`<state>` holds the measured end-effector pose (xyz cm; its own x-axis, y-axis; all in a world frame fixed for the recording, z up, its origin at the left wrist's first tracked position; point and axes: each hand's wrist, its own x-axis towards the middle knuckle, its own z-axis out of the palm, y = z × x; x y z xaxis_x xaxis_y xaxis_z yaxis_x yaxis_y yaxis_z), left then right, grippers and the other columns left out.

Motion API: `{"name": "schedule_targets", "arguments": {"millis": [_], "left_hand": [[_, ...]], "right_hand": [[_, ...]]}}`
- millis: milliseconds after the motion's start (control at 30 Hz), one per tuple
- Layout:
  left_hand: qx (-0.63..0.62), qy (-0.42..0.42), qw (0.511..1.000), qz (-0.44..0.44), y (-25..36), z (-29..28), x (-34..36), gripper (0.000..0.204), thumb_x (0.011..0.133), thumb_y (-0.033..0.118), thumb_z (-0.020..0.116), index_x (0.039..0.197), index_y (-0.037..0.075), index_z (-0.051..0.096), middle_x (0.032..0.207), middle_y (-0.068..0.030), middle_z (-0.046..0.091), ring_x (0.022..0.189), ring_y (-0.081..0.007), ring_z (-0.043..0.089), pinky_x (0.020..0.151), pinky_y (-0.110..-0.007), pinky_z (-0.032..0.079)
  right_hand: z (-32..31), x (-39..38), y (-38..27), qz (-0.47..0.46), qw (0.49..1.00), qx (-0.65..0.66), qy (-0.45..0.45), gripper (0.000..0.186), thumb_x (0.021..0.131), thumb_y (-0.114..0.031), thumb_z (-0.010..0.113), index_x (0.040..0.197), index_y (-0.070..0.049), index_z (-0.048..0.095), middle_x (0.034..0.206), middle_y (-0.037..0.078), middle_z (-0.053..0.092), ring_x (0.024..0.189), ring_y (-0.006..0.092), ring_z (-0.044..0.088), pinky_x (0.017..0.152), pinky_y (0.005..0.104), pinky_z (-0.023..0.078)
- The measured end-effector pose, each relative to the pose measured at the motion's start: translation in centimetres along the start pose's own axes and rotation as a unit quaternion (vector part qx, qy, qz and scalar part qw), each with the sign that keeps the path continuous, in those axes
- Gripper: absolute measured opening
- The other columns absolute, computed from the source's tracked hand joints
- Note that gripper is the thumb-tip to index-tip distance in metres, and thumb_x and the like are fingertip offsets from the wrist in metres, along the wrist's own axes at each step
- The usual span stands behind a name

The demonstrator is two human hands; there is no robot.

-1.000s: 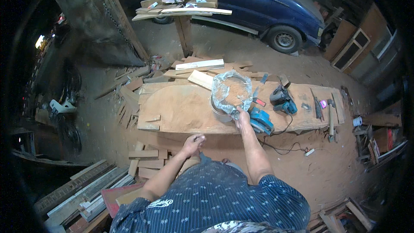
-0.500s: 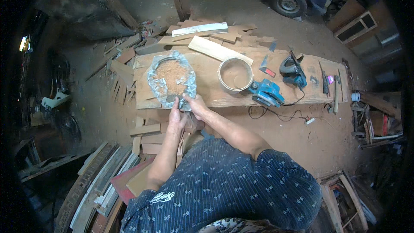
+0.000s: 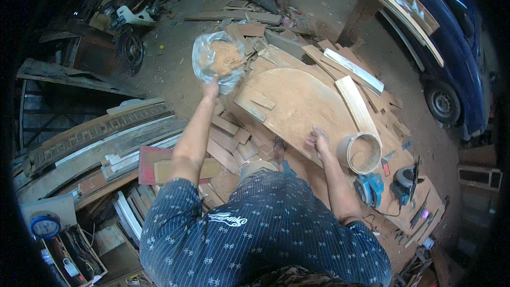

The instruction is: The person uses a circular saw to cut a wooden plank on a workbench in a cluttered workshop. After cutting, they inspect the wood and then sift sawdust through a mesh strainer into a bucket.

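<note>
At the far left end of the workbench, my left hand (image 3: 211, 88) is closed on the near edge of a see-through plastic bag (image 3: 201, 59). Tan sawdust (image 3: 227, 57) fills the bag, which hangs off the board's left end. My right hand (image 3: 317, 141) holds nothing; its fingers are loosely curled and apart over the near edge of the workbench (image 3: 303, 95). Just right of that hand stands a pale round bucket (image 3: 345, 155) with brownish dust inside. Sawdust coats the bench top, where a small wood offcut (image 3: 262, 100) lies.
A blue power planer (image 3: 370, 189) and a circular saw (image 3: 402, 185) sit right of the bucket. Planks (image 3: 355, 103) lie along the bench's far side. Wood offcuts (image 3: 228, 127) litter the floor nearby. Stacked boards (image 3: 133, 141) stand at left; a blue car (image 3: 465, 69) is at far right.
My left hand has carried the bag leftward, off the bench. My right hand has let go of it and moved right, near the bucket. The view has turned left.
</note>
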<state>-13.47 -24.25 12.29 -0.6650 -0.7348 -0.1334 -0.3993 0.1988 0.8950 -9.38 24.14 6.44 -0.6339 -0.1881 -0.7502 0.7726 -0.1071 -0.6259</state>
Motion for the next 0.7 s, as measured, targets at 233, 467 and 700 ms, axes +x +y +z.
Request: {"name": "schedule_targets", "arguments": {"millis": [233, 467, 700], "left_hand": [[0.446, 0.16, 0.864, 0.172, 2.1, -6.8, 6.8, 0.041, 0.088, 0.031, 0.06, 0.124, 0.011, 0.063, 0.109, -0.0191, 0.068, 0.098, -0.0408, 0.066, 0.085, -0.052, 0.051], [0.282, 0.118, 0.952, 0.029, -1.0, -8.8, 9.7, 0.046, 0.092, 0.04, 0.061, 0.099, -0.005, 0.07, 0.096, -0.0208, 0.073, 0.091, -0.0343, 0.07, 0.08, -0.044, 0.051], [-0.125, -0.126, 0.971, -0.16, -0.1, -2.7, -4.1, 0.042, 0.101, 0.018, 0.053, 0.137, -0.004, 0.048, 0.133, -0.0121, 0.058, 0.116, -0.0256, 0.059, 0.1, -0.04, 0.047]], "right_hand": [[-2.3, 3.0, 0.7, -0.183, 0.911, -0.322, 0.183, 0.061, 0.091, -0.033, 0.067, 0.136, 0.004, 0.048, 0.129, 0.025, 0.056, 0.117, 0.0348, 0.055, 0.101, 0.0435, 0.045], [-4.6, 8.4, 5.4, -0.327, 0.775, -0.476, 0.258, 0.072, 0.082, -0.036, 0.073, 0.137, 0.003, 0.047, 0.14, 0.032, 0.044, 0.135, 0.0443, 0.036, 0.114, 0.0481, 0.03], [-6.5, 7.6, 7.0, -0.384, 0.729, -0.471, 0.314, 0.089, 0.078, -0.053, 0.074, 0.144, -0.003, 0.042, 0.147, 0.031, 0.035, 0.139, 0.0483, 0.028, 0.117, 0.057, 0.018]]}}
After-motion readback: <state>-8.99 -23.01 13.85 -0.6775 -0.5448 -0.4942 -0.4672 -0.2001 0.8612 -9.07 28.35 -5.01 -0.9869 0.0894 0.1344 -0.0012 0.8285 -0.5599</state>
